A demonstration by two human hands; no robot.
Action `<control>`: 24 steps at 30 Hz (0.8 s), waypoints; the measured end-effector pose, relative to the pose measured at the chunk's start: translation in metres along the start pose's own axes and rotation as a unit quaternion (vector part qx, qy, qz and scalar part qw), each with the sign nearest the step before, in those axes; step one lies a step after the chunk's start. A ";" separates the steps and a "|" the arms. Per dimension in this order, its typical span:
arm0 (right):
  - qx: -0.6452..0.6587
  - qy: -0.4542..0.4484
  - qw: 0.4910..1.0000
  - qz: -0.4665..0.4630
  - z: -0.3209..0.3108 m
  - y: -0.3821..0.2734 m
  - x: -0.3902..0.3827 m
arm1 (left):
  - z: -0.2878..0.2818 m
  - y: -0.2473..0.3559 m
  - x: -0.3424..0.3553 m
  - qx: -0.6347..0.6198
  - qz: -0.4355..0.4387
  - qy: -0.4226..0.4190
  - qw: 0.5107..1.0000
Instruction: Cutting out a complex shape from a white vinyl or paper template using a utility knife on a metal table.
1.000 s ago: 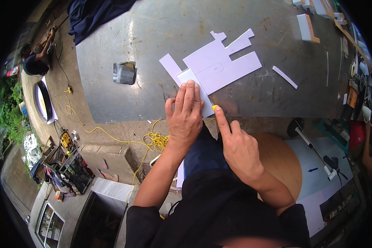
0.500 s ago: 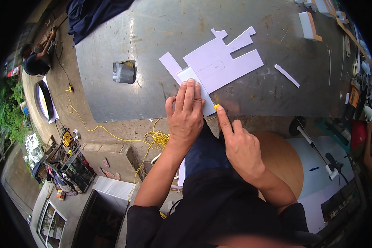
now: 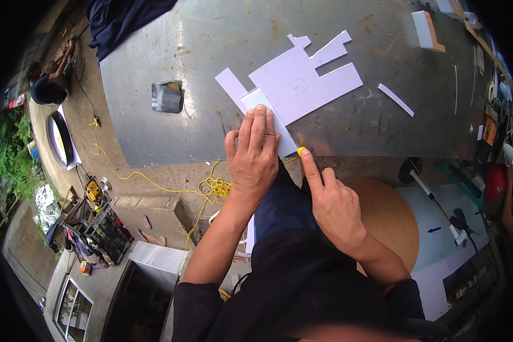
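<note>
My left hand [image 3: 253, 149] lies flat with its fingers stretched out, pressing down a pale straight-edged strip [image 3: 255, 98] near the table's front edge. Under and beyond the strip is a white board [image 3: 296, 85] cut into an irregular outline with notches and a faint drawn shape. A yellow-ended utility knife [image 3: 301, 151] is gripped in my right hand [image 3: 336, 208], index finger laid along its top. Its thin blade meets the strip's right edge; the rest of the handle is hidden in the palm.
Beneath everything is a grey metal tabletop [image 3: 211, 68]. It also bears a small taped grey object [image 3: 166, 97], a curved white offcut [image 3: 396, 100], a white block [image 3: 426, 31] and dark cloth [image 3: 122, 20]. Yellow cable [image 3: 216, 188] lies below. A person [image 3: 48, 85] crouches at far left.
The whole view has shifted slightly, with the table's things a little further left and up. Both hands keep their places on the strip and the knife, with no clear movement.
</note>
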State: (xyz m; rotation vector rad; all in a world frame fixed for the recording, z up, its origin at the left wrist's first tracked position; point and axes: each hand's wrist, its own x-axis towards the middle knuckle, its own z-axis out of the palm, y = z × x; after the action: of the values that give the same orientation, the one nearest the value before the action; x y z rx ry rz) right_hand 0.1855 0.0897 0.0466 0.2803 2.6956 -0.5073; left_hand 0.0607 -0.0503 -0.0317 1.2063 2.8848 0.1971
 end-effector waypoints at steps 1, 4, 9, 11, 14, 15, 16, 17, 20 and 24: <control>0.023 -0.004 1.000 0.001 -0.001 0.001 -0.003 | 0.000 0.000 0.000 -0.002 0.000 0.000 1.000; 0.093 0.021 0.995 0.000 -0.003 0.003 -0.008 | 0.001 -0.002 -0.002 0.003 -0.001 -0.002 1.000; 0.147 0.091 0.985 -0.007 -0.013 0.003 0.011 | -0.001 -0.002 -0.002 0.004 -0.001 0.002 1.000; 0.145 0.090 0.985 -0.003 -0.011 0.004 0.023 | 0.000 -0.001 -0.001 0.003 -0.002 0.000 1.000; 0.127 0.073 0.989 -0.003 -0.005 0.004 0.032 | 0.001 -0.001 -0.001 0.004 0.000 0.003 1.000; 0.126 0.062 0.990 -0.003 -0.003 0.003 0.033 | 0.001 -0.001 -0.001 0.001 0.001 0.004 1.000; 0.125 0.051 0.991 -0.002 -0.002 0.002 0.033 | 0.001 -0.001 -0.001 -0.001 0.002 0.006 1.000; 0.124 0.051 0.991 -0.003 0.000 0.002 0.034 | 0.001 -0.002 -0.001 -0.001 0.001 0.006 1.000; 0.117 0.055 0.992 -0.005 0.003 0.001 0.035 | -0.001 -0.002 -0.001 -0.008 0.001 0.003 1.000; 0.110 0.047 0.993 -0.005 0.004 0.000 0.037 | -0.001 -0.003 -0.001 -0.010 0.004 -0.001 1.000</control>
State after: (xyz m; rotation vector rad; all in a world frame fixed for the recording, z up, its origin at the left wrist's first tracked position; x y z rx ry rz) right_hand 0.1534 0.0928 0.0283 0.3590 2.7340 -0.8145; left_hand 0.0594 -0.0534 -0.0314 1.2143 2.8706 0.2243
